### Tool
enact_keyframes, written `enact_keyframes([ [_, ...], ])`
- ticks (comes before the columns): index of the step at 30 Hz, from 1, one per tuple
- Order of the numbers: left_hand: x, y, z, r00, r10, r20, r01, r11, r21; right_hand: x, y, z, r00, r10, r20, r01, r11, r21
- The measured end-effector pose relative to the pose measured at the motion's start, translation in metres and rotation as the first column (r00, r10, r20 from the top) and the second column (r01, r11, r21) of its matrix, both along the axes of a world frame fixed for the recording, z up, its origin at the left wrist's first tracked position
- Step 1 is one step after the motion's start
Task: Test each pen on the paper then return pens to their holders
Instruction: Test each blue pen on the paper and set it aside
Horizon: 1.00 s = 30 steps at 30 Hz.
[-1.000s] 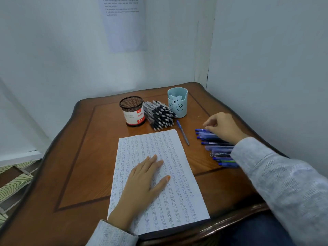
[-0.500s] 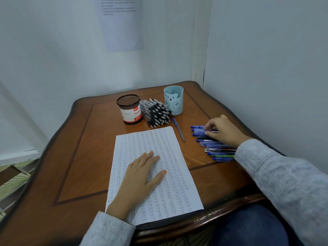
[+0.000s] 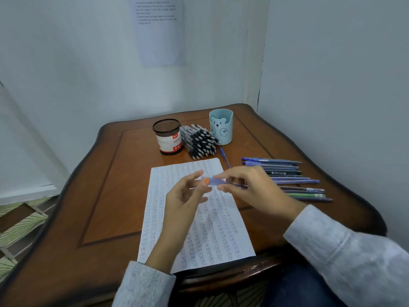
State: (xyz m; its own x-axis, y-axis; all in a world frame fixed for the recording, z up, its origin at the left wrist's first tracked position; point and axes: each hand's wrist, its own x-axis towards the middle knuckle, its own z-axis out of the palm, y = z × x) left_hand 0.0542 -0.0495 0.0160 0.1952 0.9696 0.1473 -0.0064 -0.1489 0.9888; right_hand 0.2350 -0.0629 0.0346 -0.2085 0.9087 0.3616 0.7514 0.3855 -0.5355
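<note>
View: head camera, looking down at the table (image 3: 99, 196).
Left hand (image 3: 188, 196): raised over the paper; thumb and forefinger pinch one end of the blue pen, the other fingers loosely spread.
Right hand (image 3: 254, 191): raised beside the left; fingers curl round the other end of the pen. Blur hides the finer detail.
Blue pen (image 3: 221, 183): held level between both hands, above the paper, not touching it.
Paper (image 3: 221, 229): flat at the near table edge, covered in rows of marks.
Row of pens (image 3: 287, 179): lies right of the paper.
Pile of black pens (image 3: 200, 141): lies between the two holders.
Loose pen (image 3: 224, 157): at the paper's far corner.
Mesh holder (image 3: 167, 136), bear cup (image 3: 221, 127): no pens rise above either rim.
Step in hand: probably uncapping the pen for a test stroke.
Progress: much testing appears done; returning the pens to the holders remains.
</note>
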Motion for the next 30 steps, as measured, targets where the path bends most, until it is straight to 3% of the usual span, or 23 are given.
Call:
enact_keyframes([
  [11, -0.008, -0.013, -0.006, 0.998, -0.043, 0.034, 0.044, 0.999, -0.014, -0.010, -0.027, -0.021, 0.998, -0.060, 0.004, 0.060, 0.997, -0.057],
  [25, -0.005, -0.018, -0.018, 0.997, -0.064, 0.041, 0.066, 0.997, -0.046, -0.010, -0.048, -0.026, 0.971, -0.159, 0.181, 0.189, 0.967, -0.169],
  [27, -0.008, -0.017, -0.018, 0.997, -0.032, 0.064, 0.035, 0.998, -0.049, -0.004, -0.049, -0.030, 0.989, -0.119, 0.088, 0.137, 0.959, -0.249],
  [30, -0.015, -0.012, -0.018, 0.995, 0.047, 0.093, -0.041, 0.997, -0.063, 0.006, -0.053, -0.025, 0.936, -0.099, -0.337, -0.028, 0.935, -0.352],
])
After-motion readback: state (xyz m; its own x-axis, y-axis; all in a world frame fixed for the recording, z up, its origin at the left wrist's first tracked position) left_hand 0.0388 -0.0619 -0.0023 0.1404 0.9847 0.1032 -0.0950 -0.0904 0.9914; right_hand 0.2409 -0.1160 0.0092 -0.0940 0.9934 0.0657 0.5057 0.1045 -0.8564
